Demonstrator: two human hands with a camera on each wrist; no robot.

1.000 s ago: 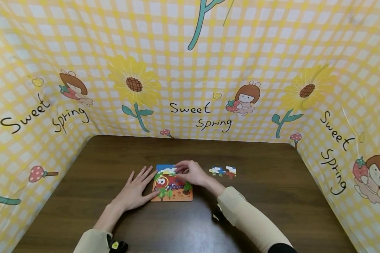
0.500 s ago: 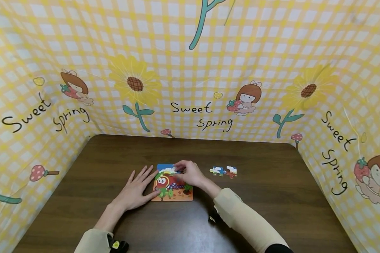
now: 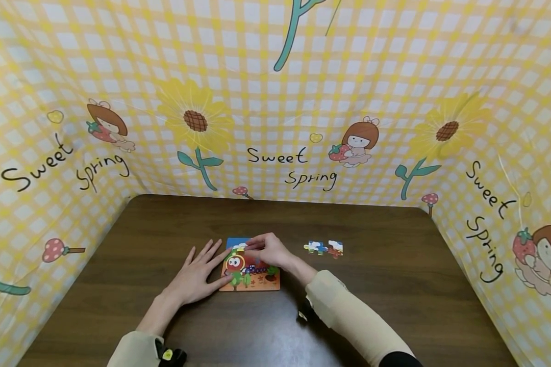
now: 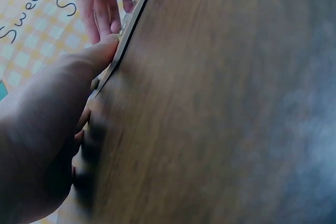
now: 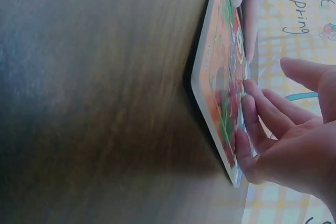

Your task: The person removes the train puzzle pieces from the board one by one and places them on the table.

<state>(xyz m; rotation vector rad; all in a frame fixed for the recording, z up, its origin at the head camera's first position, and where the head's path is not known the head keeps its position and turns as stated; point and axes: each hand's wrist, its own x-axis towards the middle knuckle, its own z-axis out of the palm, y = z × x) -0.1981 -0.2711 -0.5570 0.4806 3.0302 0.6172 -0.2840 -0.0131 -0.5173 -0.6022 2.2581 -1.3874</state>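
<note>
A square jigsaw puzzle (image 3: 256,283) lies on the table, showing a big-eyed red cartoon character, green plants and an orange ground. My left hand (image 3: 194,277) rests spread at its left side, the thumb on the lower left edge. In the left wrist view that thumb (image 4: 105,51) presses at the rim of the puzzle. Over the puzzle's upper right part is my right hand (image 3: 275,253), covering some of the picture. The right wrist view shows its fingertips (image 5: 251,103) touching the puzzle's surface, with the thumb (image 5: 302,71) lifted apart from them and nothing seen between.
Two loose jigsaw pieces lie to the right of the puzzle: a blue and white one (image 3: 315,247) and a red-brown and white one (image 3: 335,248), side by side. Yellow checked cloth (image 3: 275,117) stands around the back and sides of the brown wooden table (image 3: 385,265).
My right hand has shifted slightly left over the puzzle, its thumb and fingers reaching further across the upper part. The left hand and the two loose pieces stay put.
</note>
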